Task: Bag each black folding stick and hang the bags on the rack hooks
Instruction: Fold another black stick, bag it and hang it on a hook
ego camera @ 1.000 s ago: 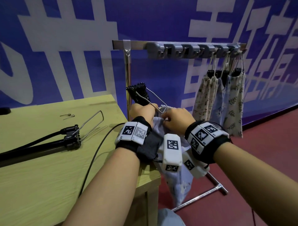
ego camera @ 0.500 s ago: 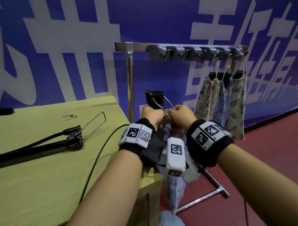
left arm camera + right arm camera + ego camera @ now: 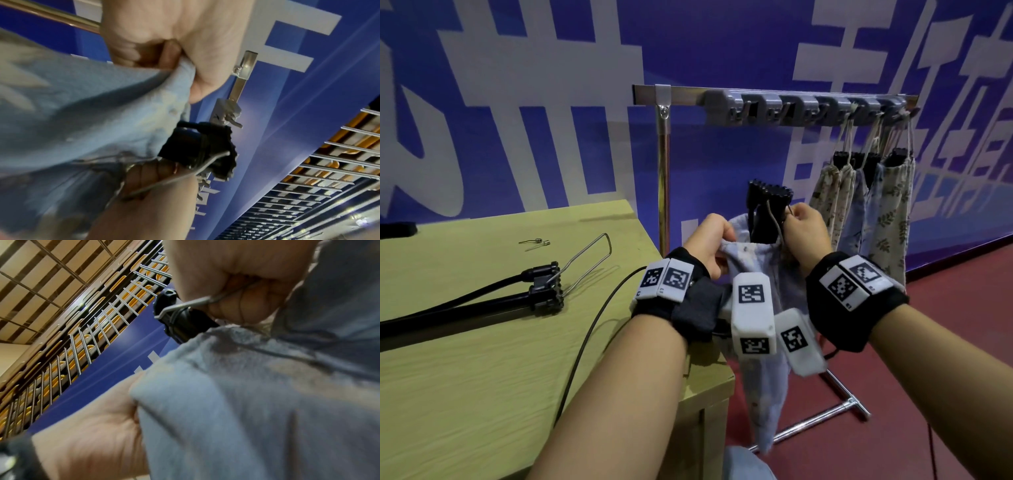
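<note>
A pale blue cloth bag (image 3: 756, 263) hangs off the table's right edge with a black folding stick (image 3: 767, 209) standing in it, head above the mouth. My left hand (image 3: 709, 240) pinches the bag's left rim (image 3: 183, 71). My right hand (image 3: 804, 226) grips the drawstring and the stick's wire loop (image 3: 185, 305) at the right rim. A second black folding stick (image 3: 482, 298) with a wire loop lies on the green table (image 3: 465, 377). The rack's hooks (image 3: 808, 109) stand behind; several filled bags (image 3: 873, 212) hang from the rightmost ones.
A black cable (image 3: 585, 342) runs across the table toward my left wrist. Two small metal pins (image 3: 534, 242) lie near the table's back. The rack's upright pole (image 3: 663, 171) stands beside the table corner, its foot bar (image 3: 825, 416) on the red floor.
The stick has sunk further into the bag and the bag's mouth is pulled up around it. Both hands have moved slightly right and up, spreading apart at the rim.
</note>
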### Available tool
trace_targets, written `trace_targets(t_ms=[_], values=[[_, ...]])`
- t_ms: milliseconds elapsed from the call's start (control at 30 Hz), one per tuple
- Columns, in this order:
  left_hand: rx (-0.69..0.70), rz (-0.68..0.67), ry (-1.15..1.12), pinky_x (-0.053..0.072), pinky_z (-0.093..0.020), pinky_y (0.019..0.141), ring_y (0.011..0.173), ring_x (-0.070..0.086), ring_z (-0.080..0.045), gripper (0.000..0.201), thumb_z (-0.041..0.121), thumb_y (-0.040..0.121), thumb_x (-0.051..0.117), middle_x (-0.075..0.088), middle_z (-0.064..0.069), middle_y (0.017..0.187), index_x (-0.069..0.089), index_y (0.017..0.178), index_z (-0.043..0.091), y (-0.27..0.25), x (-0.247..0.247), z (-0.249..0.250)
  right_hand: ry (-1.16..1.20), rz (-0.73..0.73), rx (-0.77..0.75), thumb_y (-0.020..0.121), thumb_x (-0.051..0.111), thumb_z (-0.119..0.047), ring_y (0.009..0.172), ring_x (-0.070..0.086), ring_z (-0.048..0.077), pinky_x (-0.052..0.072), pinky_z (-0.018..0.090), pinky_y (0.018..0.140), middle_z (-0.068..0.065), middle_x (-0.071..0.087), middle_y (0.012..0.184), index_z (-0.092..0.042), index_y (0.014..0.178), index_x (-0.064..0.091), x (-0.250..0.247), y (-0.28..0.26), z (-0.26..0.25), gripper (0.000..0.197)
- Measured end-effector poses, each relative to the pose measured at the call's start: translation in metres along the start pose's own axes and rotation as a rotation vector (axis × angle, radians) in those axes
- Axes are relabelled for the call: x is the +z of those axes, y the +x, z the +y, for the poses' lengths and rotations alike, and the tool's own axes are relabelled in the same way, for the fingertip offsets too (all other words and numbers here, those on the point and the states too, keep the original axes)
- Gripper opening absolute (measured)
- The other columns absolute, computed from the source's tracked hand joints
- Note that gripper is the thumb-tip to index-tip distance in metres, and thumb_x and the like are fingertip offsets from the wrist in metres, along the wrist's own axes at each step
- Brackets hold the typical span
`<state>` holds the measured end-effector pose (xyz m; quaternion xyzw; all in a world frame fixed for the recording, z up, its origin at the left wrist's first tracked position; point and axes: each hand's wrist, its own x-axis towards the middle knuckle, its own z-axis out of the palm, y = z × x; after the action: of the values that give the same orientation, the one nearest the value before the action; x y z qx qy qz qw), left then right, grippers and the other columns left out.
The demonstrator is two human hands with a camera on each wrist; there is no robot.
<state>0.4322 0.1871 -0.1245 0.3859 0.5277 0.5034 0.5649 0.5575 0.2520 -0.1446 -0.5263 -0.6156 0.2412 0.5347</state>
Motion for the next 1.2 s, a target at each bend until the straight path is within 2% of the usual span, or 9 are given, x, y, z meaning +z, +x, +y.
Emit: trace_targets(t_ms=[133,233,333,433,500,633,900,1067,1200], values=[[-0.081,0.000,0.128,0.043,-0.016,0.039,0.033,0.052,-0.017,0.026,-0.002,0.088,0.036,0.056,-0.008,0.044,0.044,0.065,0.006,0.005,-0.003,-0.004,0.130,-0.082,0.058,0.094,0.044,-0.010,0.040,0.039,0.007,0.029,0.018,0.038,0.004,0.039,0.055,-0.012,0.065,0.043,-0.003,0.003,0.007,0.029],[-0.019,0.088,0.218,0.048,-0.030,0.061,0.053,0.053,-0.022,0.017,-0.003,0.085,0.047,0.057,-0.012,0.064,0.051,0.071,0.005,0.009,-0.002,-0.006,0.177,-0.080,0.081,0.091,0.043,-0.003,0.039,0.038,0.006,0.027,0.013,0.033,0.003,0.039,0.056,-0.013,0.068,0.045,-0.006,0.001,0.014,0.025],[0.046,0.107,0.193,0.048,-0.026,0.055,0.047,0.052,-0.020,0.018,-0.003,0.083,0.045,0.052,-0.007,0.049,0.050,0.068,0.005,0.008,-0.002,-0.004,0.175,-0.069,0.066,0.089,0.042,0.002,0.055,0.044,0.016,0.038,0.017,0.046,0.004,0.046,0.064,-0.016,0.072,0.048,-0.007,-0.001,0.019,0.025],[0.039,0.094,0.169,0.044,-0.020,0.049,0.053,0.048,-0.016,0.027,0.006,0.093,0.037,0.048,-0.004,0.064,0.042,0.067,0.012,0.006,0.004,-0.003,0.191,-0.124,0.008,0.089,0.048,0.000,0.067,0.052,0.012,0.043,0.024,0.065,0.005,0.055,0.072,-0.005,0.088,0.057,-0.005,-0.004,0.014,0.010],[0.010,0.082,0.116,0.043,-0.023,0.050,0.057,0.045,-0.018,0.026,0.010,0.092,0.034,0.045,-0.006,0.065,0.043,0.068,0.012,0.005,0.004,-0.003,0.180,-0.149,-0.007,0.090,0.050,-0.003,0.046,0.047,-0.004,0.037,0.010,0.048,-0.006,0.053,0.057,-0.008,0.085,0.056,-0.005,-0.004,0.008,0.010],[-0.018,0.030,0.145,0.031,-0.014,0.035,0.049,0.040,-0.012,0.016,0.028,0.085,0.048,0.042,0.002,0.061,0.049,0.072,0.018,0.006,-0.002,0.001,0.239,-0.164,0.058,0.090,0.043,0.002,0.025,0.030,0.001,0.022,0.013,0.030,-0.010,0.038,0.031,-0.001,0.099,0.061,-0.007,0.001,0.002,0.021],[-0.161,-0.003,0.277,0.027,-0.012,0.025,0.024,0.034,-0.005,0.046,-0.001,0.089,0.039,0.041,0.002,0.034,0.049,0.045,0.008,0.014,-0.015,0.002,0.292,-0.246,0.113,0.090,0.029,0.010,0.025,0.024,0.003,0.019,0.009,0.033,-0.010,0.032,0.031,-0.015,0.075,0.057,-0.020,-0.007,-0.003,0.041],[-0.186,-0.010,0.277,0.043,-0.019,0.045,0.038,0.047,-0.017,0.026,0.004,0.081,0.031,0.045,-0.005,0.055,0.044,0.059,0.009,0.013,-0.012,-0.003,0.282,-0.303,0.050,0.092,0.039,0.011,0.024,0.034,-0.001,0.024,0.008,0.031,-0.011,0.040,0.029,-0.004,0.096,0.061,-0.019,-0.021,-0.017,0.027],[-0.187,-0.009,0.368,0.038,-0.017,0.040,0.039,0.046,-0.017,0.031,0.008,0.095,0.038,0.049,-0.003,0.040,0.046,0.065,0.010,0.010,-0.008,-0.002,0.271,-0.279,0.031,0.092,0.045,0.005,0.026,0.024,0.000,0.019,0.012,0.031,-0.010,0.034,0.030,-0.009,0.083,0.061,-0.019,-0.016,-0.019,0.023]])
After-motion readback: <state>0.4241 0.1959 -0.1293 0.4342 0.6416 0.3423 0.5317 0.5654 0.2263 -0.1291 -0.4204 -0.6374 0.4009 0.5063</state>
